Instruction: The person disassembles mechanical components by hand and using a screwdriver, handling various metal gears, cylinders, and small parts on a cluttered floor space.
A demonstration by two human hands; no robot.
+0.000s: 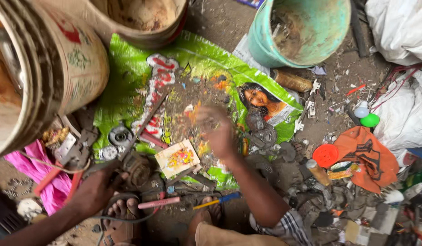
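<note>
My left hand (98,187) rests low at the left on a rusty round motor part (139,169) with a dark cable looping beneath it. My right hand (218,130) is blurred over the middle of a green printed plastic sack (129,77) spread on the dirt ground. Its fingers are curled over small scraps there, and I cannot tell whether it holds one. My bare feet show at the bottom edge, between the hands.
Two cream buckets (60,59) stand at the upper left and a teal bucket (302,27) at the top. A pink-handled tool (159,202) and a blue-yellow screwdriver (218,200) lie by my feet. Metal parts, an orange cloth (366,155) and white sacks (402,27) crowd the right.
</note>
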